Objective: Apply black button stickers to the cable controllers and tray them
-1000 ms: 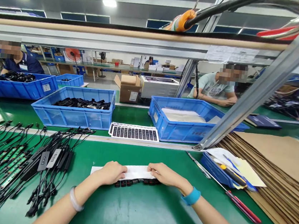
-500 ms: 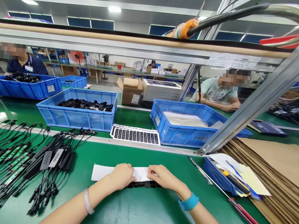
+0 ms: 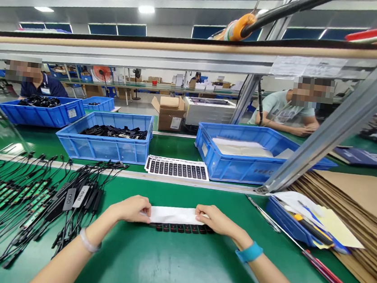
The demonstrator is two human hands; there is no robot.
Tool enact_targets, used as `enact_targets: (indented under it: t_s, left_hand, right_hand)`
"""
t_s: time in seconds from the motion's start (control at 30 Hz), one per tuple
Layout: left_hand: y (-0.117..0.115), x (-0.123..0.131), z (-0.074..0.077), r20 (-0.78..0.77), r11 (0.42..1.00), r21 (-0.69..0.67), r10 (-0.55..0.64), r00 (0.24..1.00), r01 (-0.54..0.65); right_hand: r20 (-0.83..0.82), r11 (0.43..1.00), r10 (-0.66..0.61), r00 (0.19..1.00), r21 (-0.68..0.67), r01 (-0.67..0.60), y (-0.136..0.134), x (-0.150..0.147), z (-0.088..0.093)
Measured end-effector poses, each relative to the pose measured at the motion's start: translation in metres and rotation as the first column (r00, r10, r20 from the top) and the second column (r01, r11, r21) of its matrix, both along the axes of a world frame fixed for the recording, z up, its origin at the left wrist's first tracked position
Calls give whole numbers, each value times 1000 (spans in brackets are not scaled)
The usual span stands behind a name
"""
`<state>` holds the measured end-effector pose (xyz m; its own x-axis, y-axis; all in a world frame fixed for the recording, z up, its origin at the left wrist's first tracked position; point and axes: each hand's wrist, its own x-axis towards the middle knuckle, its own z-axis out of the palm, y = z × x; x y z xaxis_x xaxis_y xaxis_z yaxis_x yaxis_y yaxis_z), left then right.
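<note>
A white paper strip point(image 3: 173, 214) stretches between my two hands, low over the green bench. My left hand point(image 3: 136, 209) pinches its left end with bent fingers. At the right end, my right hand point(image 3: 214, 219) has the strip between thumb and fingers. Along the strip's lower edge shows a row of black label-like pieces point(image 3: 181, 228) with small red marks; whether they are fixed to the strip or lie on the bench I cannot tell. Beyond my hands lies a stack of white sheets with black labels point(image 3: 177, 169).
Cabled circuit boards point(image 3: 8, 198) and black cased units point(image 3: 80, 196) lie left. Blue bins point(image 3: 106, 149) point(image 3: 236, 168) stand behind. On the right are a red-handled screwdriver point(image 3: 332, 278), a blue tool tray point(image 3: 288, 222), cardboard sheets point(image 3: 341, 231) and a slanted metal post point(image 3: 334, 117). Two people sit across.
My left hand has slid left to the strip's left end, and more of the black row now shows. My right hand keeps its hold. The camera view has shifted and tilted slightly.
</note>
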<state>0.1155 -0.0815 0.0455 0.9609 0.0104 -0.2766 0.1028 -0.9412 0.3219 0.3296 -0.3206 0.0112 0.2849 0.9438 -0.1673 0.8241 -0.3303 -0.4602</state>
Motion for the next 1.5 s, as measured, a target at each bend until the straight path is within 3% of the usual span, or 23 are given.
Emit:
enact_targets:
  t_s: [0.23, 0.3, 0.47, 0.67, 0.77, 0.87, 0.93, 0.97, 1.07, 1.27, 1.33, 1.4, 1.47, 1.5]
  left_hand:
    - [-1, -9, -37, 86, 964, 16, 262, 961, -264]
    - [4, -15, -40, 123, 962, -22, 271, 955, -271]
    - [31, -43, -33, 190, 972, -175, 192, 963, -159]
    - [35, -45, -50, 272, 926, -250, 348, 897, -283]
    - [31, -47, -51, 296, 912, -311, 362, 884, -269]
    - [31, -57, -42, 308, 899, -394, 323, 895, -189]
    - [30, -62, -36, 325, 838, -513, 391, 861, -188]
    - [30, -62, -35, 317, 766, -607, 480, 818, -214]
    - [27, -56, -38, 196, 466, -843, 731, 654, -270]
    - [28, -47, -55, 42, 209, -933, 872, 487, -292]
    - [31, -50, -59, 19, 179, -938, 882, 472, -296]
    - [32, -52, -62, 30, 194, -934, 879, 475, -301]
    - [33, -52, -66, 61, 226, -921, 888, 456, -318]
    - [33, -51, -67, 86, 250, -909, 896, 436, -333]
  right_hand:
    - [-20, 1000, 20, 1000, -8, -20, 4, 6, -8]
    - [-26, 1000, 25, 999, -3, -25, 4, 7, -10]
    - [-60, 999, 27, 998, 26, -25, 3, 9, -13]
    - [-93, 997, 4, 996, 74, 3, -5, 7, -13]
    - [-247, 985, -17, 969, 163, 59, -15, 6, -10]
    - [-549, 921, -83, 832, 276, 274, -23, 4, -8]
    - [-690, 843, -139, 710, 294, 450, -25, 2, -5]
    - [-743, 794, -158, 651, 295, 531, -24, 1, -3]
    - [-826, 664, -171, 537, 307, 682, -17, -3, 3]
    - [-799, 569, -193, 569, 382, 728, 1, -9, -4]
    - [-779, 543, -214, 590, 407, 735, 6, -11, -11]
    - [-764, 517, -229, 604, 430, 740, 8, -12, -18]
    - [-765, 426, -265, 587, 454, 783, 9, -9, -26]
    - [-782, 343, -284, 554, 457, 821, 8, -7, -29]
